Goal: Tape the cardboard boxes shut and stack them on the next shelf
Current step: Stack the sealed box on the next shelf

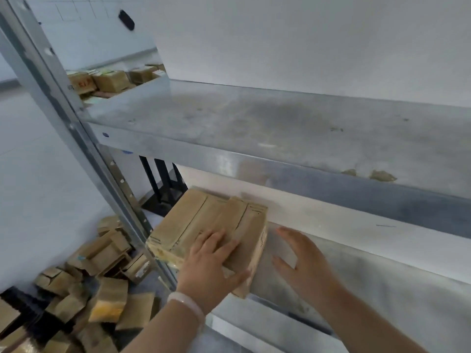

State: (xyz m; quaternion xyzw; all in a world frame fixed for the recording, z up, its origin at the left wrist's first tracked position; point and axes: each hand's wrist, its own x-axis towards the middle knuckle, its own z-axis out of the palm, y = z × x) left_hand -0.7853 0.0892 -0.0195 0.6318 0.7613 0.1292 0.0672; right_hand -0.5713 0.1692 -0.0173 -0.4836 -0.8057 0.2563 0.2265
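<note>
A flat brown cardboard box lies on the lower metal shelf, close to the left upright. Clear tape runs along its top seam. My left hand rests flat on the box's top near its front right corner, fingers straight and the thumb along the front edge. My right hand hovers open just right of the box, fingers spread, holding nothing; I cannot tell whether it touches the shelf.
The upper metal shelf spans the view above the box. A slanted steel upright stands at left. Several loose cardboard boxes are piled on the floor at lower left, and more boxes sit far behind.
</note>
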